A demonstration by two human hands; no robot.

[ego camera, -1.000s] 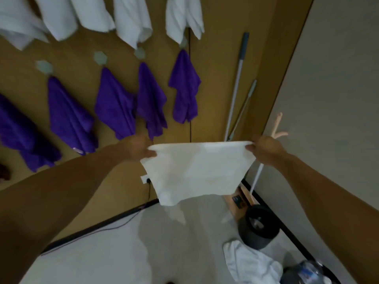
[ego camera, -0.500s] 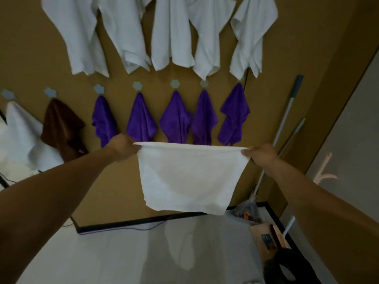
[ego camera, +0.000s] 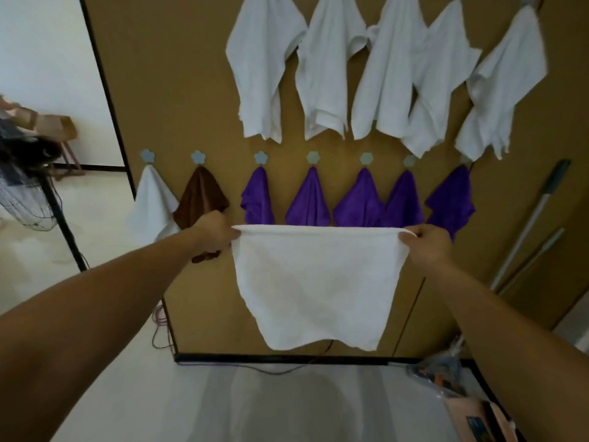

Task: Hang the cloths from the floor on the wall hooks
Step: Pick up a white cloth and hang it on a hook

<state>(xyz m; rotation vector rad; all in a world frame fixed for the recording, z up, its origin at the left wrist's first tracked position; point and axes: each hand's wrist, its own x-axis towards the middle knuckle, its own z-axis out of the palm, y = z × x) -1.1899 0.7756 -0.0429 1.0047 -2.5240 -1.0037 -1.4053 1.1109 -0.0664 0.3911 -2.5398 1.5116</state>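
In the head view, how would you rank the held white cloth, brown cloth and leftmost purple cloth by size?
Largest: held white cloth, nearest the camera.
Then brown cloth and leftmost purple cloth: both partly hidden, unranked.

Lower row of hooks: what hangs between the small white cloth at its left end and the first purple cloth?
One brown cloth hangs between the small white cloth and the first purple cloth, as the head view shows.

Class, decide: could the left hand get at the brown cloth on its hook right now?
Likely yes: the left hand lies right by the brown cloth, nothing between, though it grips the held white cloth.
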